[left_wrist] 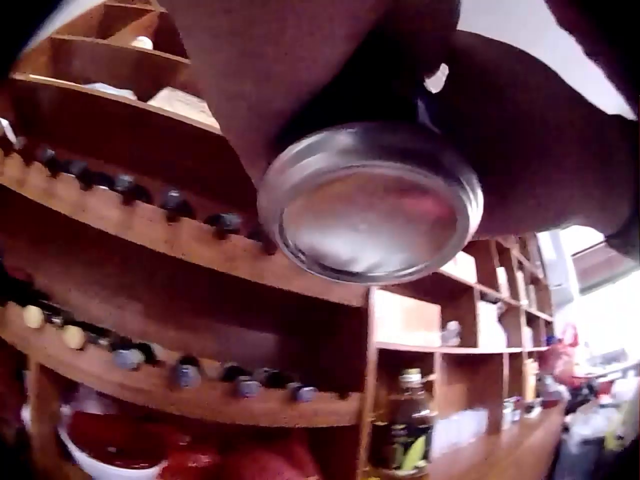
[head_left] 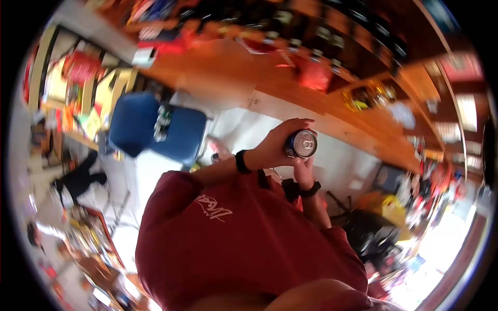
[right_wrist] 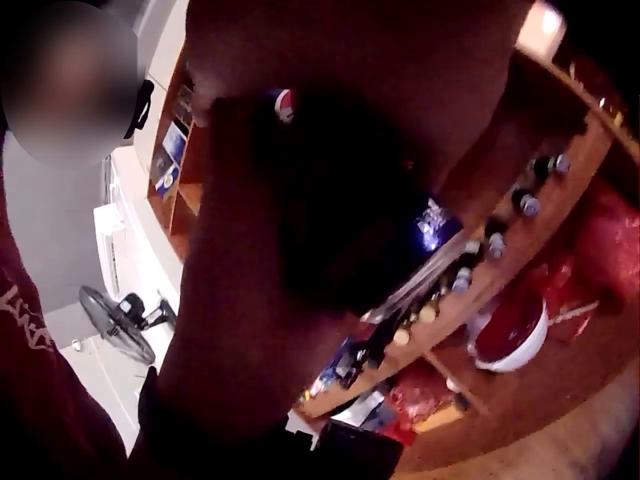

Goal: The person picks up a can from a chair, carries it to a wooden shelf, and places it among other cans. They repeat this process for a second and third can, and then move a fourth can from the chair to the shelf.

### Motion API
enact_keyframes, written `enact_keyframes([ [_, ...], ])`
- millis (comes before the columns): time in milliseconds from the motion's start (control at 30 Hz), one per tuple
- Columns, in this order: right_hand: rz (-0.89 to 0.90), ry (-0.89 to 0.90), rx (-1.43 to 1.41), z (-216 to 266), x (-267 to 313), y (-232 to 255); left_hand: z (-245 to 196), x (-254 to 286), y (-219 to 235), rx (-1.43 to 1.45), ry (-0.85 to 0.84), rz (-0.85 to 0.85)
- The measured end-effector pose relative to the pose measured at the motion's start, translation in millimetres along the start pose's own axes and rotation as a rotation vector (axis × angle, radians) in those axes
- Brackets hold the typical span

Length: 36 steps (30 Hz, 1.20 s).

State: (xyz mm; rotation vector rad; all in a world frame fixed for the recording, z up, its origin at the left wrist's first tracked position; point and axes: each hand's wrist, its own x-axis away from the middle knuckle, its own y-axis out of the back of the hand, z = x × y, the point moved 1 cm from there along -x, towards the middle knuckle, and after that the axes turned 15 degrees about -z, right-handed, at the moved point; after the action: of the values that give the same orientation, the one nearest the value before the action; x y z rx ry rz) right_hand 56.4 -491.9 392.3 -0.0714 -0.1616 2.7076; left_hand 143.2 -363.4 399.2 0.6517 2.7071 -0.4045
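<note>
Between both hands is a dark blue drink can (head_left: 302, 144), its silver lid and pull tab facing up in the head view. My left hand (head_left: 272, 147) grips it from the left, fingers curled over the far side. Beneath it my right hand (head_left: 305, 174) holds the near side. In the left wrist view the shiny round base of the can (left_wrist: 370, 225) faces the camera, with dark, shadowed hands behind it. A small red, white and blue emblem on the can (right_wrist: 285, 105) shows in the right wrist view, where most of its side is in shadow.
A wooden shelf unit (left_wrist: 180, 385) holds rows of bottles and a bottle of yellow liquid (left_wrist: 405, 425). A white bowl (right_wrist: 512, 340) with red contents sits on a lower shelf. Left of the body stands a blue chair (head_left: 184, 129) with several small items on it. A fan (right_wrist: 120, 325) stands behind.
</note>
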Motion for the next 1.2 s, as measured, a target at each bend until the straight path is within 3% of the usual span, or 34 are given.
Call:
enact_keyframes([
  [67,-0.122,0.129,-0.002,26,17,61,9,3,-79,0.116,-0.003,0.060],
  [233,-0.380,0.284,-0.059,77,64,189,4,5,-242,0.133,-0.193,0.224],
  [333,-0.489,0.415,-0.003,100,83,245,-7,12,-314,0.231,-0.160,0.315],
  [533,-0.798,0.432,-0.099,113,124,326,-3,25,-428,0.254,-0.108,0.528],
  [600,-0.898,0.412,-0.108,108,131,355,3,29,-462,0.281,-0.019,0.610],
  [733,-0.983,0.423,-0.040,95,128,420,53,27,-530,0.300,0.022,0.711],
  [767,-0.994,0.409,0.008,100,123,437,70,30,-545,0.248,0.114,0.706],
  [933,-0.985,0.314,0.177,120,87,546,113,-14,-654,0.377,0.128,0.748],
  [1100,-1.039,0.296,0.120,148,45,662,131,-73,-780,0.415,0.224,0.828],
  [1200,-1.069,0.331,0.128,161,34,726,148,-89,-848,0.463,0.180,0.868],
])
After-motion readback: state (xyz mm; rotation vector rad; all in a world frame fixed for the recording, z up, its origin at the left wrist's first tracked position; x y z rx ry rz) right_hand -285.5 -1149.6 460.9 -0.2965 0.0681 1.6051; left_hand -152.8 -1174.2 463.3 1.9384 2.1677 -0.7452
